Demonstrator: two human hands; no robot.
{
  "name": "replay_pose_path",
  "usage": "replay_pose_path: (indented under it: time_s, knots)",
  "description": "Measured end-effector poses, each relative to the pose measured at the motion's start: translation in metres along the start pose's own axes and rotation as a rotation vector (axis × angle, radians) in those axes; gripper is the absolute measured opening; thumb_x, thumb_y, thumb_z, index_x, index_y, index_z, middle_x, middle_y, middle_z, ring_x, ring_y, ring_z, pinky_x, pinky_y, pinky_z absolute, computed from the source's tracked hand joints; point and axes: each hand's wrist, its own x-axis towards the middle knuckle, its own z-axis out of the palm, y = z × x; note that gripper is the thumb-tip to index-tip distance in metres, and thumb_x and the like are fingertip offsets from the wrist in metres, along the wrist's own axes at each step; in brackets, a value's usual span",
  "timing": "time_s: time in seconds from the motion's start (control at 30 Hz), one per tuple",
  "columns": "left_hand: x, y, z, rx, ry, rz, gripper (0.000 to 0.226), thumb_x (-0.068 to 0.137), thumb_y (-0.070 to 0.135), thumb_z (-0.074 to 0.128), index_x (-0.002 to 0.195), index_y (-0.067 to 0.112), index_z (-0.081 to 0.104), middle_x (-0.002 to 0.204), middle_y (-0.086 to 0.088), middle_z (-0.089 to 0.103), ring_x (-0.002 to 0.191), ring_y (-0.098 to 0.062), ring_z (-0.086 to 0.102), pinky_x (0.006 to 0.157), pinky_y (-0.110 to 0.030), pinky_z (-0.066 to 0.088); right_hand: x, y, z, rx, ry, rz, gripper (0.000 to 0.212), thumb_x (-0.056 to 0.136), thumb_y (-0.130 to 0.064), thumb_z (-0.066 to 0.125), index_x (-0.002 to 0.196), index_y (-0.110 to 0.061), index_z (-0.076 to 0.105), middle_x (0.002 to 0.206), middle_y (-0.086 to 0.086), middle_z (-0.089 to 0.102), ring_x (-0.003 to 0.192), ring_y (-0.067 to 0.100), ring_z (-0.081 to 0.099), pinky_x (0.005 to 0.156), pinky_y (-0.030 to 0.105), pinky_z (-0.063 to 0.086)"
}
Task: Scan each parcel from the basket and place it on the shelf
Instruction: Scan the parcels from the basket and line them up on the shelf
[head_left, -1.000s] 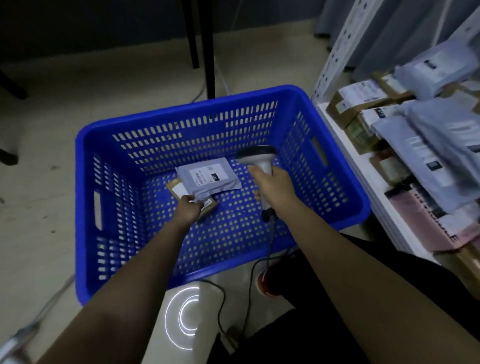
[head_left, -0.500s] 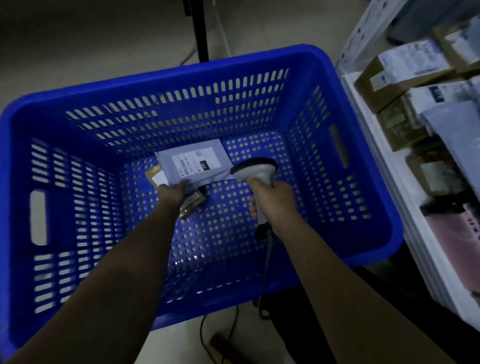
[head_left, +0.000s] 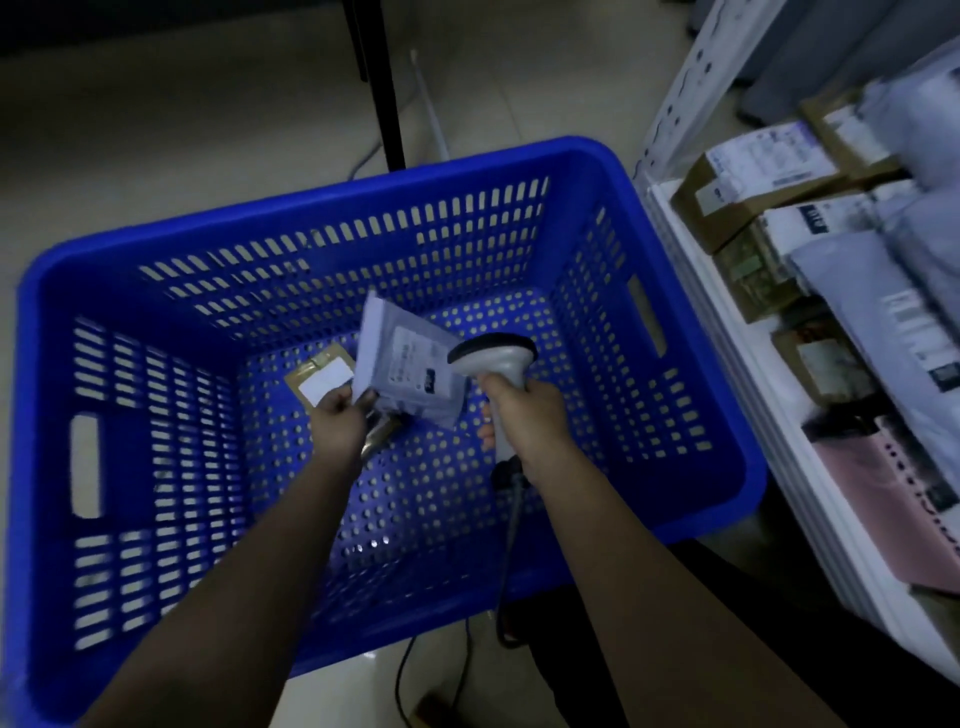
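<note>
Two bare arms reach forward and down into a big blue basket (head_left: 675, 322) that sits on the floor. The right arm comes in from the near right corner. The right hand (head_left: 524, 410) is wrapped tight around the handle of a white scanner (head_left: 493, 358). The scanner stands almost straight up, and its wide head points away and a bit to the left, toward a gray parcel (head_left: 405, 364). A dark cable (head_left: 511, 545) hangs from the bottom of the handle and runs back over the near edge of the basket.

The left arm comes in from the near left corner. The left hand (head_left: 340, 421) pinches the gray parcel by its lower left edge and holds it up off the basket floor. The parcel is tilted, with its long side running from the far left down to the near right. Its white label faces up toward the scanner head, which is just beside it.

Behind the left hand, a brown parcel (head_left: 322, 376) with a white label lies flat on the basket floor.

Past the right edge of the basket stands a white shelf (head_left: 737, 374), packed with boxes and bags.
</note>
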Motion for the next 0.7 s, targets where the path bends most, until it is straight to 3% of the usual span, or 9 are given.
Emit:
replay_pose_path:
  time_s: [0.13, 0.27, 0.4, 0.6, 0.7]
  knots:
    - [-0.038, 0.034, -0.012, 0.055, -0.151, 0.165, 0.008, 0.096, 0.008, 0.055, 0.097, 0.003, 0.061, 0.094, -0.009, 0.062, 0.089, -0.024, 0.061, 0.089, -0.04, 0.048, -0.02, -0.014, -0.006, 0.131, -0.004, -0.063, 0.019, 0.09, -0.024, 0.064, 0.084, -0.005, 0.064, 0.071, 0.009, 0.062, 0.055, 0.017, 0.056, 0.054, 0.03, 0.05]
    - [-0.073, 0.069, -0.034, 0.06, -0.187, 0.291, 0.012, 0.098, 0.015, 0.054, 0.102, 0.009, 0.063, 0.1, -0.005, 0.062, 0.096, -0.026, 0.06, 0.089, -0.035, 0.046, -0.049, -0.03, -0.018, 0.275, 0.021, -0.15, 0.016, 0.087, -0.019, 0.069, 0.094, -0.005, 0.064, 0.071, 0.005, 0.06, 0.06, 0.015, 0.057, 0.056, 0.029, 0.048]
    - [-0.101, 0.105, -0.054, 0.046, -0.161, 0.413, 0.017, 0.097, 0.021, 0.054, 0.104, 0.008, 0.065, 0.101, -0.008, 0.066, 0.095, -0.027, 0.063, 0.084, -0.044, 0.052, -0.082, -0.041, -0.033, 0.306, 0.01, -0.34, 0.013, 0.089, -0.017, 0.068, 0.1, -0.012, 0.063, 0.079, 0.005, 0.062, 0.071, 0.016, 0.061, 0.069, 0.032, 0.054]
    - [-0.148, 0.152, -0.069, -0.128, -0.212, 0.453, 0.018, 0.098, 0.023, 0.053, 0.081, 0.014, 0.055, 0.078, -0.006, 0.058, 0.073, -0.02, 0.055, 0.065, -0.032, 0.05, -0.128, -0.026, -0.042, 0.464, 0.034, -0.506, 0.045, 0.088, -0.016, 0.07, 0.13, -0.019, 0.055, 0.113, 0.007, 0.068, 0.098, 0.02, 0.068, 0.081, 0.032, 0.057]
    - [-0.171, 0.162, -0.079, -0.156, -0.306, 0.421, 0.017, 0.098, 0.026, 0.052, 0.085, 0.017, 0.058, 0.084, -0.005, 0.065, 0.078, -0.021, 0.062, 0.067, -0.033, 0.053, -0.144, -0.02, -0.042, 0.503, 0.049, -0.521, 0.055, 0.084, -0.021, 0.074, 0.134, -0.024, 0.052, 0.121, 0.004, 0.066, 0.106, 0.02, 0.066, 0.094, 0.038, 0.053]
